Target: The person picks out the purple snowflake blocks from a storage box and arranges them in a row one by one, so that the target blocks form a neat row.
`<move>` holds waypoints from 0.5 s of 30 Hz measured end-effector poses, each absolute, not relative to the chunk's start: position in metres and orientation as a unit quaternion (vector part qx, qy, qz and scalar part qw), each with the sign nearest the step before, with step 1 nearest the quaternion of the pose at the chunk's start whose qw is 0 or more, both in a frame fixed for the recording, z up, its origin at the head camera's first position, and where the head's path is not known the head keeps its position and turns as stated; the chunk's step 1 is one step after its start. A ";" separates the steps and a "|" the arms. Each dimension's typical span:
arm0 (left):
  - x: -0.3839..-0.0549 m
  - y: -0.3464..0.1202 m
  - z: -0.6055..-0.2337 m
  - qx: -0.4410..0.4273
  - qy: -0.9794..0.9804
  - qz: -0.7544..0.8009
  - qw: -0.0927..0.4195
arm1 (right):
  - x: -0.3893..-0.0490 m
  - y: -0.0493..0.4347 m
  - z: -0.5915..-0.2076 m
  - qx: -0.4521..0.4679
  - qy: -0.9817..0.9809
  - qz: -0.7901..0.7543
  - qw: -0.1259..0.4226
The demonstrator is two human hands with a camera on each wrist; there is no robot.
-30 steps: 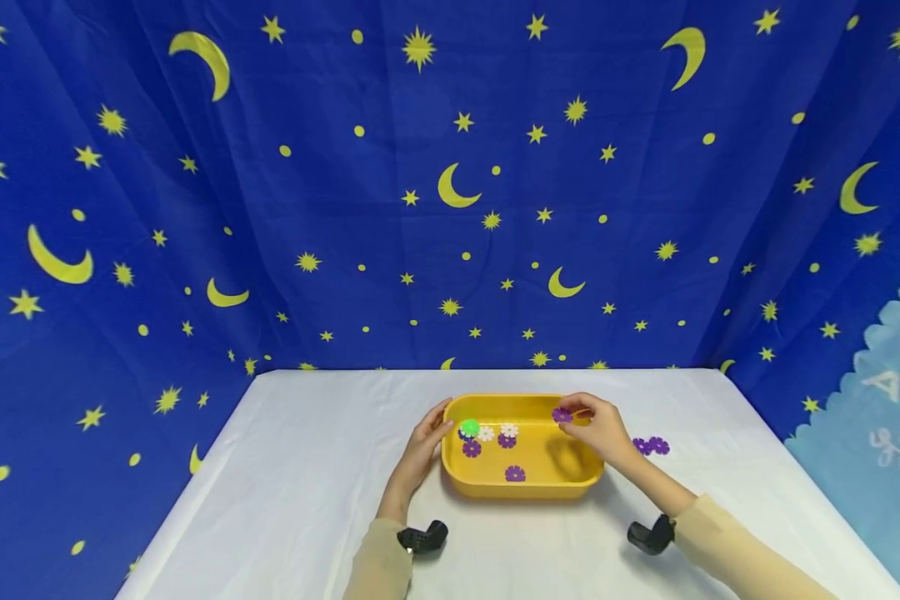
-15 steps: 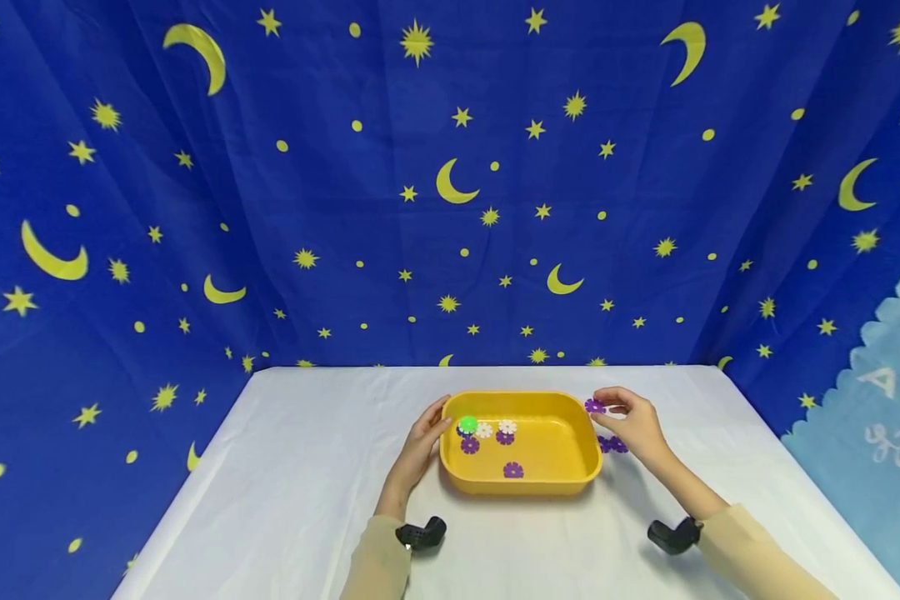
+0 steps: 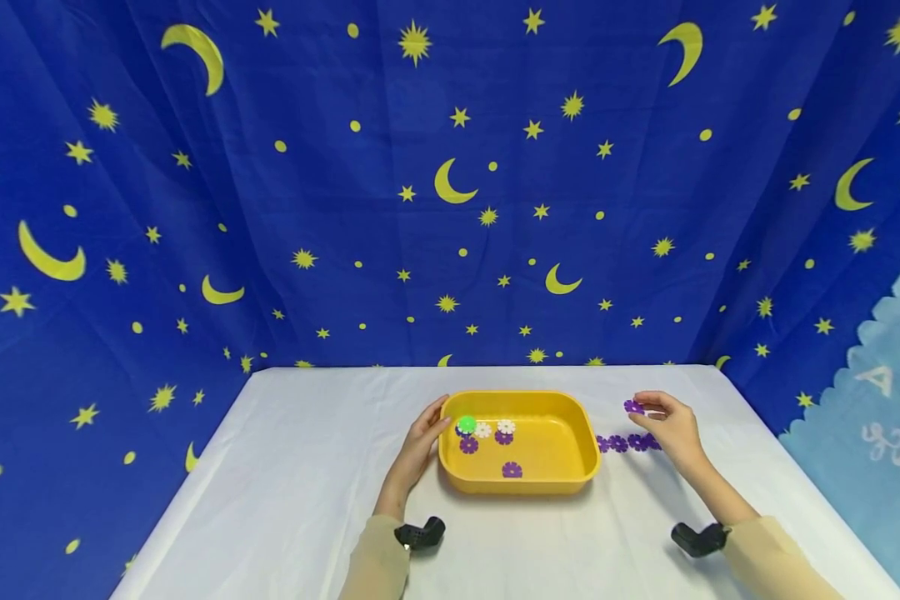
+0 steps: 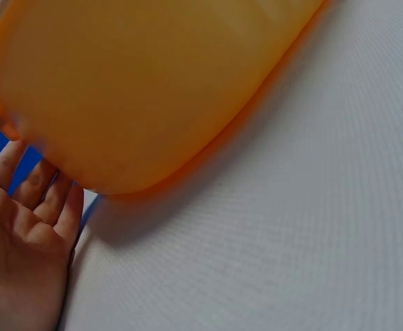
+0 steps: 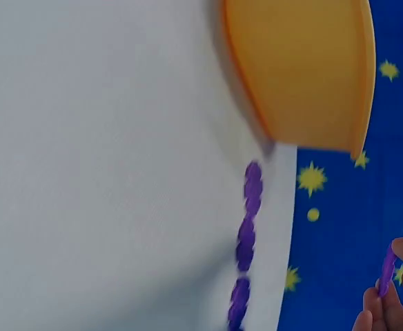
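A yellow plastic tub (image 3: pixel 521 486) stands on the table. My left hand (image 3: pixel 415 450) holds its left end, thumb at the rim and fingers along the outside wall (image 4: pixel 132 89). Right of the tub, my right hand (image 3: pixel 675 429) pinches a purple flower-shaped disc (image 3: pixel 633 407) between thumb and fingers, raised above the tabletop. Below it lies a row of several purple flower discs (image 3: pixel 637 442), running right from the tub; my hand covers its far end. The right wrist view shows this row (image 5: pixel 246 245) and the held disc edge-on (image 5: pixel 388 269).
Inside the tub are a green disc (image 3: pixel 467 424), white discs (image 3: pixel 483 430) and several purple ones, such as one near the front (image 3: pixel 512 470). White cloth covers the table (image 3: pixel 322 467). A blue star-and-moon curtain (image 3: pixel 390 208) rises behind and at the sides.
My right hand has moved right, out from over the tub, carrying the purple disc above the row. More of the row now shows. My left hand stays at the tub.
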State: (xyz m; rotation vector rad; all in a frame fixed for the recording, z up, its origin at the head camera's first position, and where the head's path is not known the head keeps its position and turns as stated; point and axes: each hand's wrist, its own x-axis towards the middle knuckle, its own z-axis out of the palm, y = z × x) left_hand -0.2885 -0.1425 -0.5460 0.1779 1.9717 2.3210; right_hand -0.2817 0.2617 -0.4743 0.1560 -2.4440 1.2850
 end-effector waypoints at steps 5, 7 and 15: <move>-0.288 -0.143 -0.544 0.059 0.648 0.758 0.040 | -0.284 0.274 -0.482 0.048 -0.859 0.467 0.204; -0.288 -0.143 -0.543 0.059 0.647 0.759 0.041 | -0.286 0.278 -0.485 0.048 -0.854 0.473 0.211; -0.287 -0.143 -0.544 0.061 0.641 0.764 0.047 | -0.286 0.293 -0.496 0.031 -0.844 0.489 0.221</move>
